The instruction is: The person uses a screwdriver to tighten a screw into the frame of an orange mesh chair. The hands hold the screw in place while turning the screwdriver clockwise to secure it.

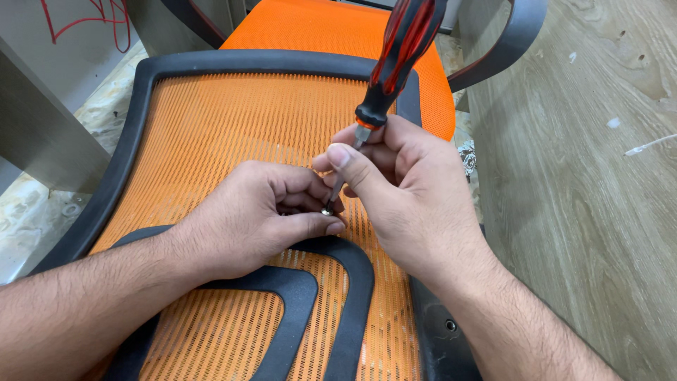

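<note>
A chair back with orange mesh (226, 120) and a black plastic frame (141, 99) lies flat in front of me. My right hand (409, 190) is closed around the metal shaft of a red and black screwdriver (398, 53), whose handle points up and away. Its tip meets a small silver screw (327, 210) at the mesh. My left hand (261, 219) rests on the mesh with thumb and fingers pinched around that screw. A curved black lumbar piece (338, 282) runs under both hands.
An orange chair seat (331, 28) with a black armrest (508, 42) sits behind the back. A wooden board surface (585, 176) lies to the right. A grey metal beam (35, 120) stands at the left, over a speckled floor (28, 212).
</note>
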